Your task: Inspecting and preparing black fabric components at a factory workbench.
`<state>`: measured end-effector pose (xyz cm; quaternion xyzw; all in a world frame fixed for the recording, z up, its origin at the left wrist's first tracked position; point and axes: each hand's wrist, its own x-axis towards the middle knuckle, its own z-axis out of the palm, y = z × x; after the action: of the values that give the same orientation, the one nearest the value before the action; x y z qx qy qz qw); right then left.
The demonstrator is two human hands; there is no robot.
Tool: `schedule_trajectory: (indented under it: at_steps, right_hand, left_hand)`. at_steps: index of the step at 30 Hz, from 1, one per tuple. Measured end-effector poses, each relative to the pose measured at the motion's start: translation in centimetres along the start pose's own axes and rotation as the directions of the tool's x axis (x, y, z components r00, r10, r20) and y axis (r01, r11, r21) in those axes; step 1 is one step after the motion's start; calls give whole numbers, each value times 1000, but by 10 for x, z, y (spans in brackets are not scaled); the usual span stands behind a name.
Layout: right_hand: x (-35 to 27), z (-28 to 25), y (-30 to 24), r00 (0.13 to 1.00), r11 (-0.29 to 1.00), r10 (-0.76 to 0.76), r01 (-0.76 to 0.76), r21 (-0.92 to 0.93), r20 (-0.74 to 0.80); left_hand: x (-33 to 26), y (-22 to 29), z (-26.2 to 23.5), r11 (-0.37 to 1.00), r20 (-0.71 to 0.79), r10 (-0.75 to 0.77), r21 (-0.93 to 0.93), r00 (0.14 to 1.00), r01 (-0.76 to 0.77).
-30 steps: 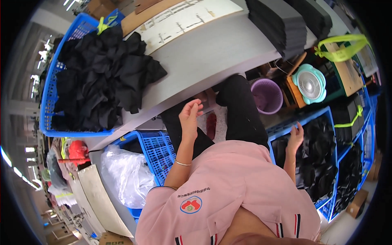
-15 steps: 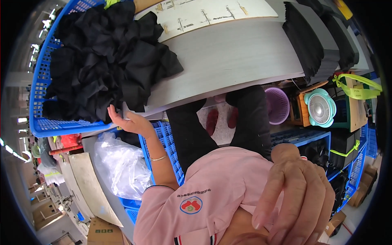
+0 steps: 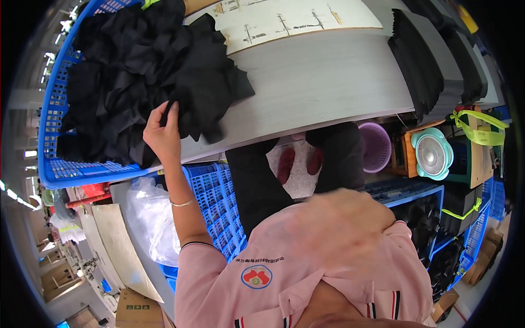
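A: What stands at the left end of the desk (image 3: 309, 79)?

B: A blue basket (image 3: 87, 178), heaped with black cloth (image 3: 123, 87); the cloth spills over the rim onto the left part of the desk.

A: And next, along the near edge of the desk?

B: A clear plastic bag (image 3: 156, 224), on the person's side of that edge. Then the left hand (image 3: 164, 141), at the near left part of the desk, thumb and forefinger pinching a piece of the black cloth. Then a blue crate (image 3: 216, 202), also on the person's side.

A: And the middle?

B: A white board (image 3: 298, 22) with dark marks, toward the far side of the desk. The right hand (image 3: 347, 229), well apart from the desk and in front of the pink shirt (image 3: 262, 240), is blurred; whether its fingers hold anything cannot be told.

A: Farther right?

B: A purple bin (image 3: 377, 156) just off the near edge of the desk; dark stacked sheets (image 3: 418, 63) on its right end; a pale green fan (image 3: 433, 153), nearer the person than the desk.
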<state>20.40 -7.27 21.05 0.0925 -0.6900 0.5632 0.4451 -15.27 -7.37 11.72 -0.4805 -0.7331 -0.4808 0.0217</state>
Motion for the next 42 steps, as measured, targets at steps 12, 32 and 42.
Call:
schedule_trajectory:
  at_steps: [12,32,42]
  right_hand:
    - [-108,-50,136,963,167,99,-263,-950,-249]
    - [-68,-100,190,896,218,329,-380,-899,-299]
    - [-71,-71,157,425,674,561,-733,95,-710]
  left_hand:
    - [-135,172,98,807,380,453,-559,807,-190]
    - [-213,174,99,666,733,303,-620,609,415]
    - [-173,161,94,663,871,421,-485,252,569]
